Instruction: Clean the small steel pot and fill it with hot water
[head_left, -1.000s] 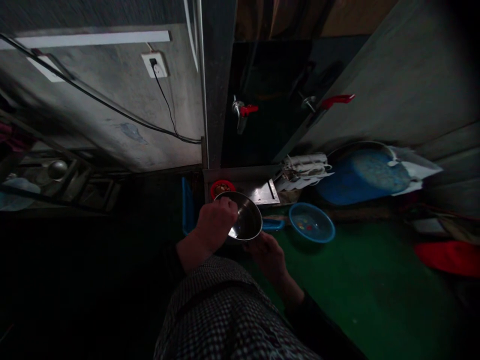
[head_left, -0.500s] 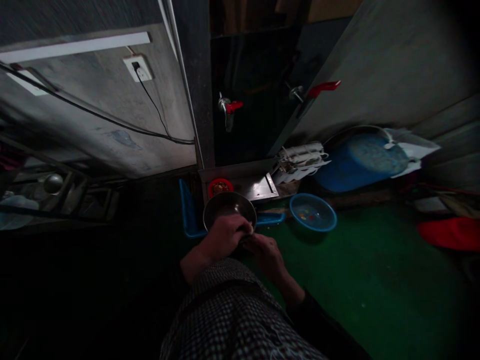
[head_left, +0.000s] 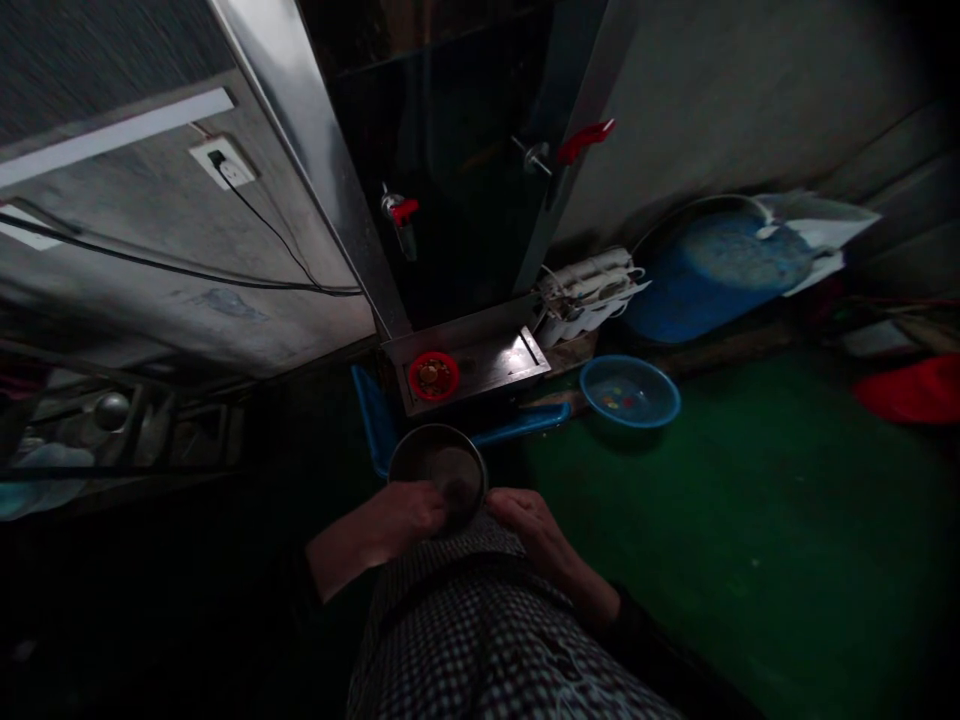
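A round metal bowl (head_left: 455, 470) is held in front of my checked apron, its opening facing up toward me. My right hand (head_left: 529, 515) is closed on the bowl's right rim. Over the near left part of the bowl, my left hand (head_left: 405, 518) has its fingers curled together, the fingertips reaching inside the rim. Whatever those fingers hold, if anything, is hidden in the dim light. Beyond the bowl, a red basin (head_left: 450, 375) with brownish pieces in it rests on a metal ledge (head_left: 491, 372).
Two red-handled taps (head_left: 405, 212) stick out of the dark panel ahead. A blue tray (head_left: 367, 410) lies under the ledge. To the right are a blue plastic basin (head_left: 630, 400), white filter-like cylinders (head_left: 589, 290) and a large blue barrel (head_left: 690, 300). A shelf (head_left: 142, 430) stands left.
The bowl has come nearer to my body, uncovering the red basin. My left hand has moved from the bowl's right rim to its near left side. My right hand stays at the right rim.
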